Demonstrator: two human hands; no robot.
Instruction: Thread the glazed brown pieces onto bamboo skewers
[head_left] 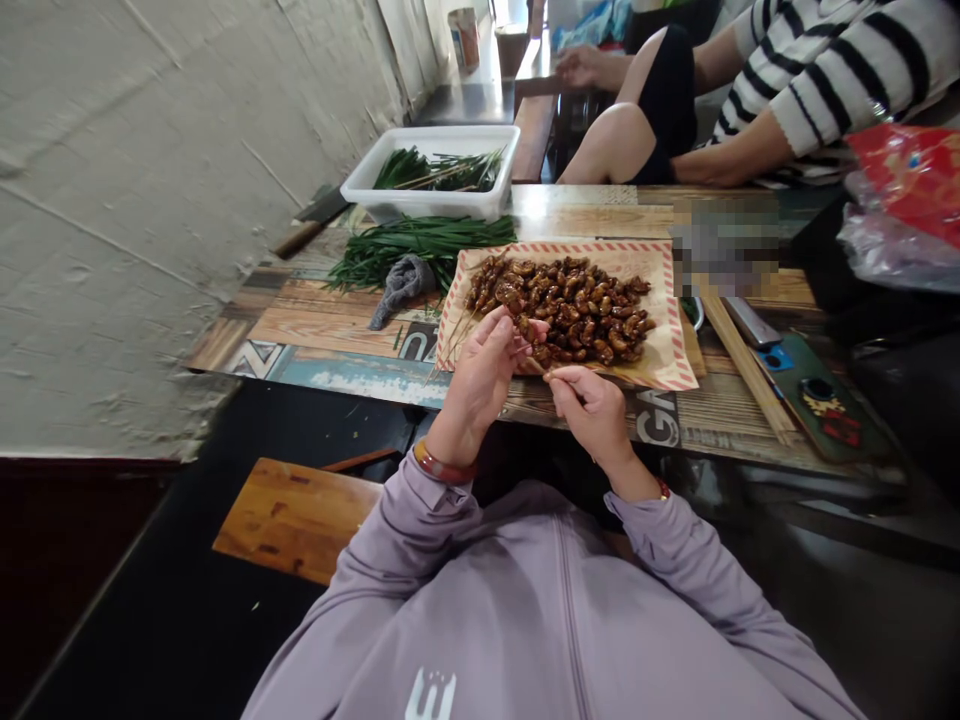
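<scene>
a brown piece [528, 328] is pinched in the left hand [484, 375]. beside it, the right hand [592, 405] is closed on a thin skewer [543, 371], mostly hidden

My left hand [480, 380] half hides its brown piece [527, 327], my right hand [592, 405] its skewer [550, 376]; beyond the paper-lined tray [675, 365], a pixelated patch [724, 248] blurs something.

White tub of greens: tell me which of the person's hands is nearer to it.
Left. The left hand, pinching a brown piece, is below the white tub; the right hand sits farther right and lower, pinching a thin stick.
</scene>
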